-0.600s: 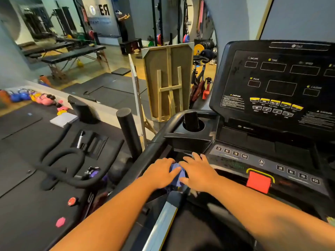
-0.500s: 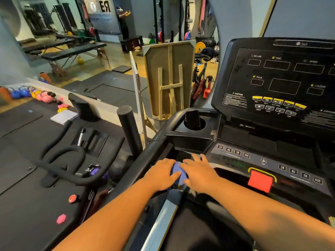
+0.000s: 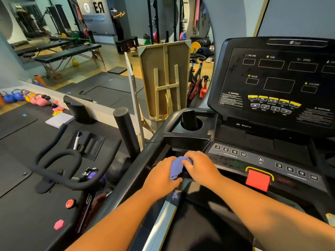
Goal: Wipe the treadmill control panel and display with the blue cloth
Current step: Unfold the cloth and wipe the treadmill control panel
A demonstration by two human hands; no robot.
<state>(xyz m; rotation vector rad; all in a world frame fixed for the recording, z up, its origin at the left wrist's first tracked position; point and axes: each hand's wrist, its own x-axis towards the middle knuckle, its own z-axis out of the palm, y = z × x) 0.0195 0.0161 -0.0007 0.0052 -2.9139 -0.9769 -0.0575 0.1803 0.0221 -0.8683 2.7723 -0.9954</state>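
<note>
The blue cloth (image 3: 176, 168) is bunched between my two hands at the left end of the treadmill console. My left hand (image 3: 161, 175) grips its lower edge and my right hand (image 3: 201, 166) pinches its top. Both hover just left of the control panel (image 3: 268, 163), a black strip with numbered keys, a fan button and a red stop tab (image 3: 257, 180). The dark display (image 3: 279, 80) rises above it at the right, smudged with fingerprints; its right side is cut off by the frame.
A dark phone stands in the cup holder (image 3: 190, 122) just behind my hands. The black handrail (image 3: 157, 140) curves along the left. A spin bike's handlebars (image 3: 68, 167) sit to the left, a wooden easel (image 3: 165, 80) and a mirror beyond.
My hands lifted slightly and pulled the cloth up, so more blue shows between them. My right fingers have curled in from flat. The view shifted a little to the left.
</note>
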